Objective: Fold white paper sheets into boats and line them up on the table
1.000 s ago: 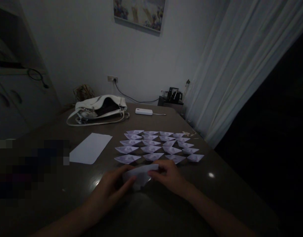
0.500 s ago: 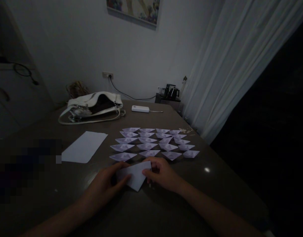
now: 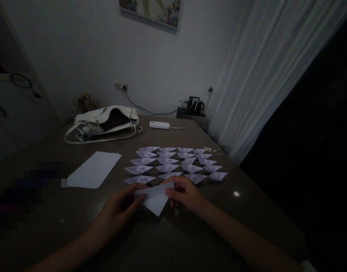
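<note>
A folded piece of white paper [image 3: 156, 200] is held up between both hands, its lower corner pointing down toward me. My left hand [image 3: 124, 206] pinches its left end, thumb on the near face. At the upper right corner, my right hand [image 3: 187, 196] grips it with the thumb in front and fingers behind. Just beyond the hands, several folded paper boats [image 3: 167, 168] stand in rows on the dark table [image 3: 167, 245]. The fingers behind the paper are partly hidden.
Left of the boats lies a stack of white paper sheets [image 3: 95, 170]. Farther back are a white handbag [image 3: 105, 113] and a white power bank [image 3: 159, 125] with a short cable. A sheer curtain [image 3: 247, 75] hangs at the right, and a black kettle [image 3: 198, 107] stands beyond the table.
The folded paper and both hands have risen slightly, and the paper has turned a little. Both hands keep their hold. The whole view has shifted slightly.
</note>
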`<state>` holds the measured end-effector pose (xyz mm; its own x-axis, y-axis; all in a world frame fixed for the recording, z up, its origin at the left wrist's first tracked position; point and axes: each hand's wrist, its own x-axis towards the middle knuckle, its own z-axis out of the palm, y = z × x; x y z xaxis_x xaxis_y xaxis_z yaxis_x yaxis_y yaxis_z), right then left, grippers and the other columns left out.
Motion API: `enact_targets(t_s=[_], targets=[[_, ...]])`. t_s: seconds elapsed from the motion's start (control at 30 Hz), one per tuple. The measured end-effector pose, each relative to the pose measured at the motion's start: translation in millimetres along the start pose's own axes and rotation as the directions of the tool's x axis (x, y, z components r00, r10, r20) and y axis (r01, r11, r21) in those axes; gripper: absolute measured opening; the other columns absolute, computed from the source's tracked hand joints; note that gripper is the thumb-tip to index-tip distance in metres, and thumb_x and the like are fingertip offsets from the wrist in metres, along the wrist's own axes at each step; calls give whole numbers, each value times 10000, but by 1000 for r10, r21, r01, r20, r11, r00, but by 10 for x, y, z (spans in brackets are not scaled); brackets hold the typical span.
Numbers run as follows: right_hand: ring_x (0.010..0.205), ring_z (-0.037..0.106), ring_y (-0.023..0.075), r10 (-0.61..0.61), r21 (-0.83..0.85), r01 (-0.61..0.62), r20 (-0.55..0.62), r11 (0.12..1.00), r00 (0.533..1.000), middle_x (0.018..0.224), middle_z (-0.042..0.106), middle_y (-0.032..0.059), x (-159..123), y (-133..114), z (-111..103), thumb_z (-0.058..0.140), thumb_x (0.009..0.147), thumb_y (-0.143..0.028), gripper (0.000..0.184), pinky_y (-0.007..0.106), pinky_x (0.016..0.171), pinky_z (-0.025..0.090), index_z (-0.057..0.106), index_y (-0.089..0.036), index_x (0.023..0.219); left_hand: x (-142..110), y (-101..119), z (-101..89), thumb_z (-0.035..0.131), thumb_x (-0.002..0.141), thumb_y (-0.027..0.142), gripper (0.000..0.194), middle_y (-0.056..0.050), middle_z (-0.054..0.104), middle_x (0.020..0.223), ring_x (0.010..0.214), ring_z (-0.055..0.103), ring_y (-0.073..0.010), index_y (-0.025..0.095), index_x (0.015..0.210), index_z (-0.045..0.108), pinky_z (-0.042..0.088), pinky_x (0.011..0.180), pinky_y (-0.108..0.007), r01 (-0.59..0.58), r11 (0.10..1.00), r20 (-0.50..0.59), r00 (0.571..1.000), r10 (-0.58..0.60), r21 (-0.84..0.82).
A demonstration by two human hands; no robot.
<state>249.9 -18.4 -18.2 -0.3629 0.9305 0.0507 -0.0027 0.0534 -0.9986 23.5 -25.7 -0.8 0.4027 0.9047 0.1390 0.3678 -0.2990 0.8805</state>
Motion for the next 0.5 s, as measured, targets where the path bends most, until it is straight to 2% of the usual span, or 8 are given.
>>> enact_targets(t_s=[0.17,0.27,0.4,0.5], targets=[[444,531,47,-12,41,12,2,999,1000,640,597,-30,-4,-9,-2,690,763,-362,322,145,400,399,663,-139,993,8,0,-6,507,879,429,303,-34,711,943,918,650,-238,207,1032,645,522,770,-288,4,1000,7,1000,-4,-13],[455,528,50,-25,-30,25,18,999,1000,628,594,-31,-27,-29,1,671,781,-333,264,150,411,399,683,-150,971,-8,21,0,500,879,414,271,-36,702,942,886,648,-229,207,968,651,513,768,-283,-31,999,27,999,32,-11],[474,526,55,-37,-144,44,51,989,998,597,583,-36,-62,-67,20,636,810,-266,179,153,439,402,707,-170,942,-39,63,-1,493,875,461,299,-27,699,897,849,638,-222,219,930,661,507,718,-271,-35,999,135,990,34,9],[477,525,58,-59,-173,72,83,982,995,601,596,-30,-79,-89,41,631,801,-219,146,155,446,399,722,-180,908,-59,64,9,442,876,532,383,-25,697,893,906,623,-230,228,889,674,503,772,-289,17,997,129,992,-8,-71]])
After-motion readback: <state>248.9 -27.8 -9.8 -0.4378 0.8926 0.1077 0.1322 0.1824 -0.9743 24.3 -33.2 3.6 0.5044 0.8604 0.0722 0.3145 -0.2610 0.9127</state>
